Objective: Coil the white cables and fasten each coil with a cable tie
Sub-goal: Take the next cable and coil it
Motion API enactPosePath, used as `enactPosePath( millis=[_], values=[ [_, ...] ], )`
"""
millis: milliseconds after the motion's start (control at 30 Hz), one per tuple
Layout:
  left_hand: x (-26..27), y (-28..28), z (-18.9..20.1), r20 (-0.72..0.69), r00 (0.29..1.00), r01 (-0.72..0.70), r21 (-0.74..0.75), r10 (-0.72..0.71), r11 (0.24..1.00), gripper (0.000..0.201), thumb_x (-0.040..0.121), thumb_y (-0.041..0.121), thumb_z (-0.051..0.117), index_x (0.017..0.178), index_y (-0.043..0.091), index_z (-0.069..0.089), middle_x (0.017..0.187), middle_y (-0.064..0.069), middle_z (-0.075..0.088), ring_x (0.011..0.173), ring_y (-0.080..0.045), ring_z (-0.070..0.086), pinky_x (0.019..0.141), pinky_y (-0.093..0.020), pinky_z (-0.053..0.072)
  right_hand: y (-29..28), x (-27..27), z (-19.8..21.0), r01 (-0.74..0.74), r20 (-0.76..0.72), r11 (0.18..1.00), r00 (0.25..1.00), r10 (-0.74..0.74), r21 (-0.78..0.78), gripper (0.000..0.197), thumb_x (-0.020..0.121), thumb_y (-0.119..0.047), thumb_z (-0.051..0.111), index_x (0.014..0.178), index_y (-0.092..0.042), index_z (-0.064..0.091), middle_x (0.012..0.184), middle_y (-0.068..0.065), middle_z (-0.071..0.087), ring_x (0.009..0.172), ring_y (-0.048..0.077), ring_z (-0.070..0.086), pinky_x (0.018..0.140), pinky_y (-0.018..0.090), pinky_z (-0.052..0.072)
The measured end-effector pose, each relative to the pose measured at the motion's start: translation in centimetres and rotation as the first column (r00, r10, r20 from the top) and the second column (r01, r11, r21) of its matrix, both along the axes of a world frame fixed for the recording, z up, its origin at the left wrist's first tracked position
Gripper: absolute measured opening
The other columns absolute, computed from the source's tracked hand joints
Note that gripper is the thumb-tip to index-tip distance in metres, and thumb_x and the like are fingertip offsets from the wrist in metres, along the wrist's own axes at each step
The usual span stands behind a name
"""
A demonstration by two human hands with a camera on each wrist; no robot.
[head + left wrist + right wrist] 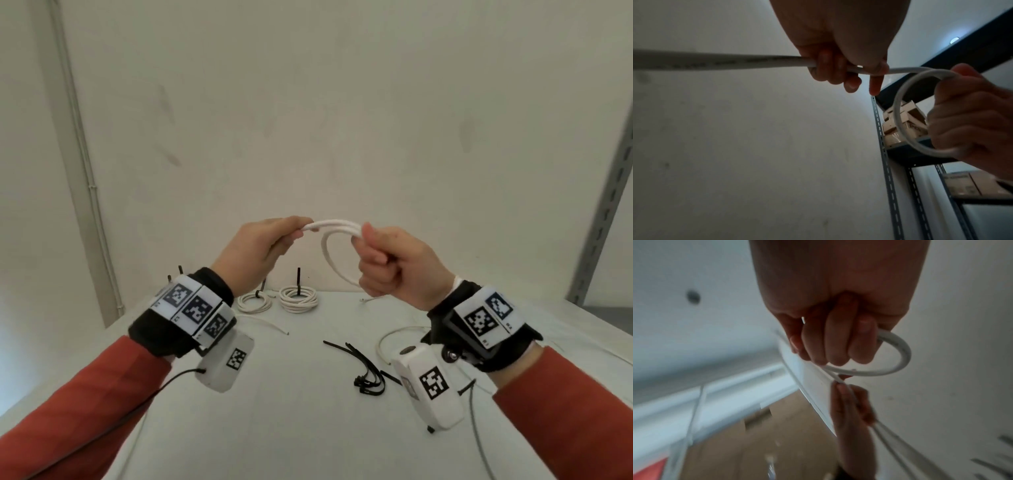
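Both hands are raised above the table with a white cable (330, 255) looped into a small coil between them. My right hand (383, 260) grips the coil (900, 113) in a fist, the loop (898, 353) curving out past the fingers. My left hand (270, 240) pinches the cable's strands (756, 62) just left of the coil. Two coiled white cables (298, 298) (254, 302) lie at the table's far side. A bunch of black cable ties (363, 368) lies on the table below the hands.
Loose white cables (387, 337) (270, 323) lie on the white table (291, 428). Black pegs (299, 279) stand by the finished coils. A plain wall is behind, a metal shelf upright (603, 219) with cardboard boxes (906, 123) at the right.
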State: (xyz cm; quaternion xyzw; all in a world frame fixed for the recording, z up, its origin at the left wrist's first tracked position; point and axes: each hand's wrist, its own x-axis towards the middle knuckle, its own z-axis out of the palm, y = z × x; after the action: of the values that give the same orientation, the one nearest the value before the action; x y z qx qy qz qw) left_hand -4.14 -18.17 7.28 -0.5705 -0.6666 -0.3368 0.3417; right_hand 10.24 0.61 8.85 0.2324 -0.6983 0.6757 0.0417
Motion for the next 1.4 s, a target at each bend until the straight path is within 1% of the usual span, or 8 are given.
enactPosePath(
  millis=[233,367,533,667,833,1100,1267,1400],
  values=[
    [0.0,0.4,-3.0,0.094,0.992,-0.078,-0.026,0.080,0.997,0.049,0.096,0.025,0.036,0.144,0.036,0.032,0.071,0.017,0.049,0.070,0.008,0.049,0.071,-0.006,0.036,0.9,0.0,1.4,-0.374,-0.244,0.715,0.927,0.284,-0.590,0.031,0.097,-0.027,0.036,0.073,-0.013,0.050,0.048,-0.004,0.021,0.040,0.015,0.016,0.045,0.026,0.023],
    [0.2,-0.7,-5.5,-0.047,0.977,-0.212,-0.153,0.207,0.965,0.042,0.095,0.029,0.036,0.136,0.037,0.030,0.080,0.012,0.054,0.064,-0.013,0.056,0.057,-0.026,0.044,1.3,0.0,2.8,-0.220,-0.331,0.692,0.943,-0.030,-0.688,0.032,0.098,-0.027,0.033,0.076,-0.013,0.050,0.052,-0.004,0.021,0.044,0.014,0.019,0.050,0.024,0.029],
    [1.9,-2.8,-5.2,-0.283,0.926,-0.328,-0.266,0.251,0.906,0.028,0.098,0.031,0.033,0.122,0.022,0.045,0.079,0.004,0.063,0.046,-0.019,0.055,0.036,-0.022,0.036,1.6,-1.8,3.5,0.056,-0.237,0.665,0.909,-0.342,-0.745,0.029,0.103,-0.021,0.034,0.081,-0.011,0.050,0.057,-0.001,0.054,0.054,0.013,0.053,0.062,0.025,0.049],
    [3.3,-3.3,-3.6,-0.400,0.901,-0.291,-0.276,0.166,0.916,0.049,0.076,0.001,0.060,0.119,0.021,0.047,0.080,0.003,0.062,0.051,-0.020,0.056,0.035,-0.026,0.043,0.5,-4.0,1.4,0.573,-0.340,0.785,0.708,-0.619,-0.234,0.023,0.101,-0.013,0.041,0.080,-0.012,0.050,0.064,0.002,0.067,0.053,0.016,0.062,0.057,0.027,0.052],
    [3.5,-4.4,-0.4,-0.463,0.866,-0.331,-0.244,0.191,0.912,0.052,0.073,0.000,0.071,0.112,0.027,0.051,0.085,0.005,0.065,0.065,-0.020,0.062,0.036,-0.029,0.044,-0.5,-3.8,-1.6,0.585,-0.476,0.486,0.811,-0.341,0.649,0.023,0.100,-0.018,0.045,0.079,-0.014,0.054,0.070,-0.002,0.065,0.054,0.000,0.055,0.058,0.018,0.042],
    [2.1,-4.4,1.3,-0.309,0.932,-0.269,-0.238,0.190,0.933,0.035,0.090,0.023,0.033,0.116,0.033,0.054,0.085,0.009,0.063,0.067,-0.018,0.062,0.046,-0.030,0.048,-2.3,-1.3,-2.2,0.372,-0.288,0.777,0.923,-0.254,0.508,0.058,0.096,-0.044,0.020,0.051,-0.013,0.041,0.042,-0.010,0.034,0.039,0.005,0.030,0.046,0.010,0.028],
    [2.7,-2.4,0.2,0.005,1.000,0.024,-0.164,-0.024,0.986,0.031,0.099,0.022,0.038,0.119,0.016,0.062,0.114,0.007,0.063,0.102,0.000,0.054,0.091,-0.022,0.040,-2.2,-1.0,-1.6,0.048,0.022,0.990,0.998,-0.051,0.131,0.052,0.092,-0.045,0.031,0.046,-0.022,0.035,0.038,-0.010,0.023,0.036,0.007,0.014,0.044,0.027,0.009],
    [4.8,-1.3,-0.2,0.600,0.748,0.391,-0.051,-0.285,0.919,0.033,0.100,0.023,0.032,0.109,0.011,0.061,0.099,-0.006,0.066,0.102,-0.012,0.059,0.092,-0.021,0.042,-1.6,-1.1,-1.2,-0.094,0.044,0.994,0.994,0.096,-0.048,0.057,0.083,-0.062,0.052,0.050,-0.023,0.026,0.036,-0.012,0.021,0.036,0.012,0.010,0.044,0.028,0.013]
  ],
)
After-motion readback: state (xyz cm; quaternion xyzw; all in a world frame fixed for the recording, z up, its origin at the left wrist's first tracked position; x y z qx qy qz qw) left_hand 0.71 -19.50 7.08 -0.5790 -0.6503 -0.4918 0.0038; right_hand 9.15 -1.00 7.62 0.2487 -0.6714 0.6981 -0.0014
